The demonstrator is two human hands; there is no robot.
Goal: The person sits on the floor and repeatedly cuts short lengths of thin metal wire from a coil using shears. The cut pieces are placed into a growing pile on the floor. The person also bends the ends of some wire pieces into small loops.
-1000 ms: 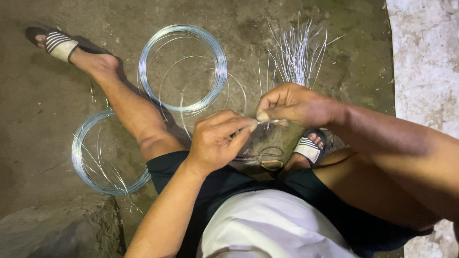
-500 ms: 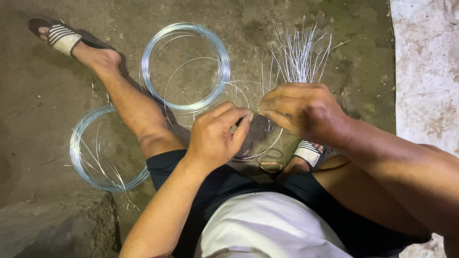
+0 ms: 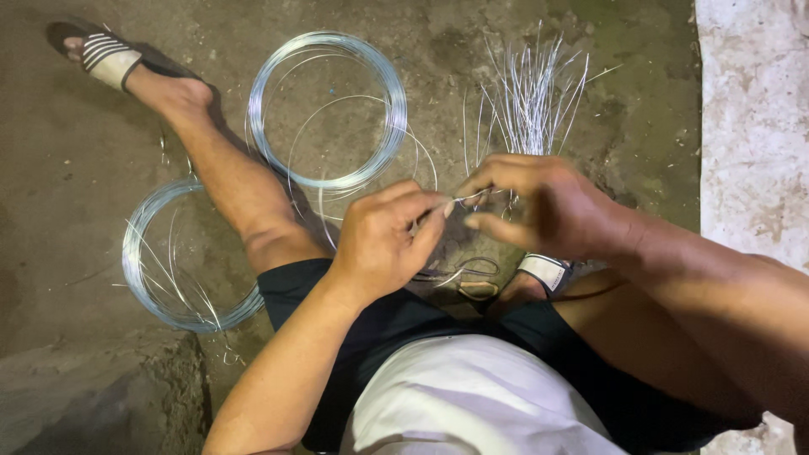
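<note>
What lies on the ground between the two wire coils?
In the head view, the person's outstretched left leg lies between the upper wire coil and the lower-left wire coil, crossing over loose wire loops.

An informal ground-level work spot: bare dirt floor (image 3: 67, 168), wire coils (image 3: 329, 109), cut wire pieces (image 3: 531, 93).

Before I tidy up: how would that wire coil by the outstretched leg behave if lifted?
The wire coil looks thin and springy, so it would probably sag out of round. Loose strands cross inside it, so ends may spring free or snag. It likely weighs little.
</note>
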